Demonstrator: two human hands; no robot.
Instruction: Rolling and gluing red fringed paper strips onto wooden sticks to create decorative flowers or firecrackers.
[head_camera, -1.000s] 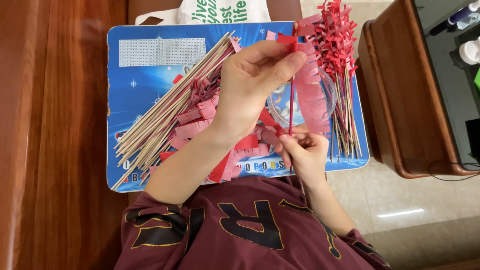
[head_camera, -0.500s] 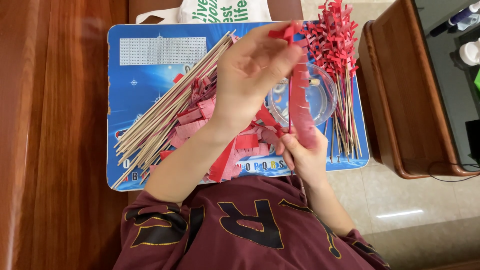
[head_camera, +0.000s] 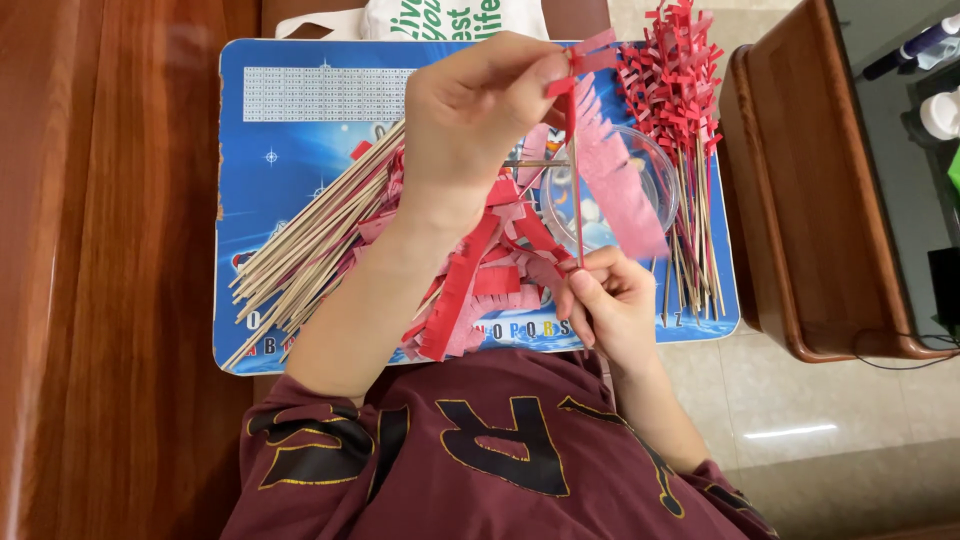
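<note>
My left hand (head_camera: 480, 110) pinches the top end of a fringed pink-red paper strip (head_camera: 615, 175) against the tip of a thin wooden stick (head_camera: 577, 190). The strip hangs down to the right of the stick. My right hand (head_camera: 608, 305) grips the stick's lower end and holds it upright over the blue board (head_camera: 300, 110) on my lap. Under my hands lies a heap of cut fringed red paper strips (head_camera: 490, 280).
A bundle of bare wooden sticks (head_camera: 305, 250) fans out on the board's left. Finished sticks with red paper tops (head_camera: 685, 90) lie at its right, beside a clear round dish (head_camera: 655, 170). A wooden cabinet (head_camera: 810, 190) stands to the right, a white bag (head_camera: 455, 18) above.
My left hand has risen toward the top of the stick, taking the strip's end with it. My right hand has kept its grip low on the stick.
</note>
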